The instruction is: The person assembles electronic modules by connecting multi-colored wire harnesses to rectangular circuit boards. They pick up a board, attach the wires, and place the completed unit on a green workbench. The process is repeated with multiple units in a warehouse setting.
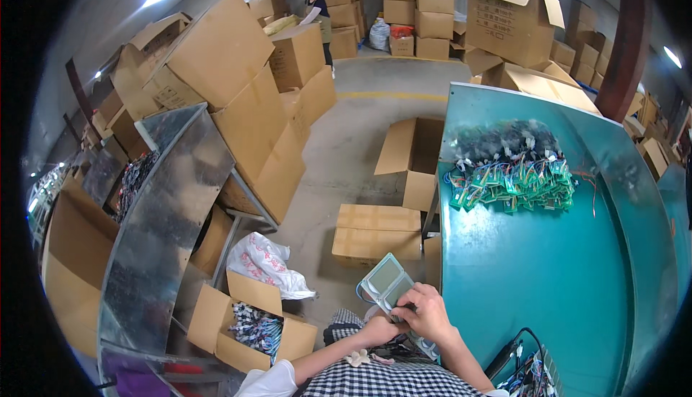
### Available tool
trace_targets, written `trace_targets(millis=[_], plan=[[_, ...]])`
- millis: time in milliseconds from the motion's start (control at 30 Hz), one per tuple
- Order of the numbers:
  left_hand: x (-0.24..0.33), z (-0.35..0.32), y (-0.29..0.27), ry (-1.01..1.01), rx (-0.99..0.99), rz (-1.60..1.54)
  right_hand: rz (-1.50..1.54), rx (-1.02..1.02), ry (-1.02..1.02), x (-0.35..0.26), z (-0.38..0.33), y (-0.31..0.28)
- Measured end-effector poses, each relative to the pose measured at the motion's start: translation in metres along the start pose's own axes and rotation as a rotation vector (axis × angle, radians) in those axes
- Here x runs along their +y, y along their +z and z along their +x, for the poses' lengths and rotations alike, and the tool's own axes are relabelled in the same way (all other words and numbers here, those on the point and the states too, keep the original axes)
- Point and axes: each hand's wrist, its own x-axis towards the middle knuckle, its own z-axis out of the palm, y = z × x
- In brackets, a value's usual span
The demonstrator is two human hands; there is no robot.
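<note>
left hand [379, 331] and right hand [428, 313], close together, clasp a grey screened device [386, 277] left of the teal desk [533, 267]. green circuit boards [515, 183] lie heaped atop the desk.

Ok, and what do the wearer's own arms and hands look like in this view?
The left hand and right hand are ungloved, and both forearms are bare. A white sleeve ends on the left arm; only a sliver of white shows at the right. Between the arms is a black-and-white checked garment.
</note>
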Motion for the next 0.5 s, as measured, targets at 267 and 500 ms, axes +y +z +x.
trace_targets(millis=[267, 500], plan=[[0.005, 0.0, 0.002, 0.081, 0.018, 0.021, 0.036, 0.018, 0.038, 0.004, -0.002, 0.002], [0.003, -0.002, -0.001, -0.016, -0.047, 0.107, -0.109, 0.044, -0.011, -0.008, -0.001, -0.001]])
